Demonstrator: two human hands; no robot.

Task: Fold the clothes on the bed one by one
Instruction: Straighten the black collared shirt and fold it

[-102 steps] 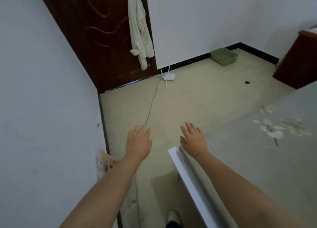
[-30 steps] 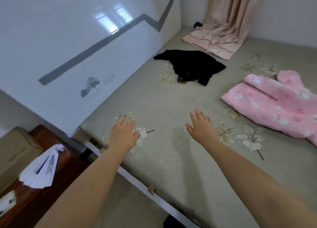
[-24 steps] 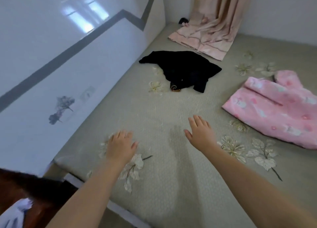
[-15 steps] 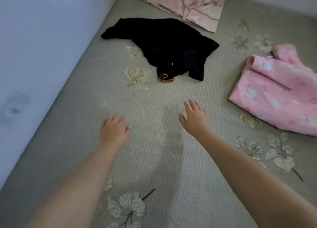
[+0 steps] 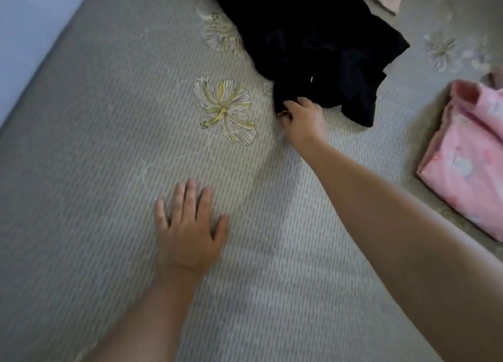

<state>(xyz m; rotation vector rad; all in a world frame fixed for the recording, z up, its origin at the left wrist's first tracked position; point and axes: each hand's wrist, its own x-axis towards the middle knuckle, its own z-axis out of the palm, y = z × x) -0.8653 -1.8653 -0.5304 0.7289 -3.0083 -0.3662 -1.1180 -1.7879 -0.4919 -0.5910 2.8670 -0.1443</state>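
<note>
**Black garment gripped at its near edge**

The bed [image 5: 81,149] is now seen from closer and lower than half a second ago; its grey woven cover fills almost the whole view, and the pale wall [image 5: 30,15] is cut down to a strip at the upper left. The black garment [image 5: 321,40], formerly well ahead of both hands, is now reached; it lies crumpled at the top, well apart from the bed's left edge. The pink garment [image 5: 468,160] is seen at the right border, separated from the black one by a band of bare cover. Wide bare cover is left in the middle and the left. The right hand [image 5: 303,119] has been moved forward and is closed on the near edge of the black garment. The left hand [image 5: 190,225] is laid flat on the cover, fingers spread, nothing held. A printed flower [image 5: 226,108] lies between the hands.
</note>
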